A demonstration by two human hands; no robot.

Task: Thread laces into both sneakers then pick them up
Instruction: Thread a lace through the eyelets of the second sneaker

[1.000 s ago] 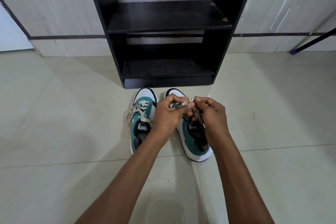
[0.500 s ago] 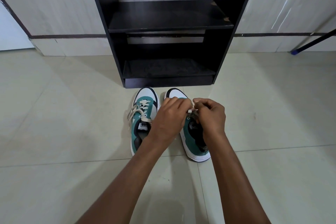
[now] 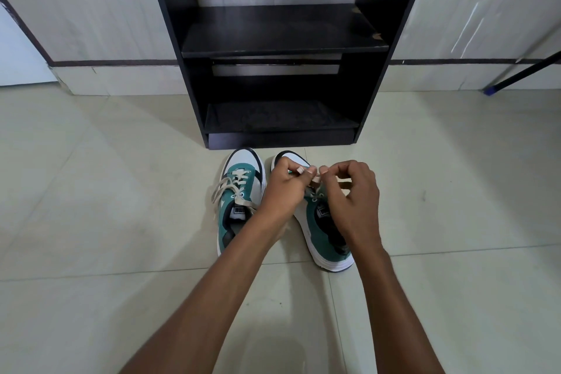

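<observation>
Since a second ago both hands have drifted toward the toe of the right sneaker (image 3: 321, 231), and the left thumb and forefinger now meet the right ones tip to tip. Both forearms reach out from below over the pale tiled floor (image 3: 91, 222). Left hand (image 3: 283, 191) is closed in a pinch on the cream lace (image 3: 315, 181); right hand (image 3: 353, 197) pinches the same lace from the other side, presumably to feed its end through an eyelet. Right sneaker sits under the hands, partly laced. Just beside it, the left sneaker (image 3: 239, 200) stands already threaded, lace ends loose on the tile. Both toes point at the black shelf unit (image 3: 282, 36), close behind against the wall.
</observation>
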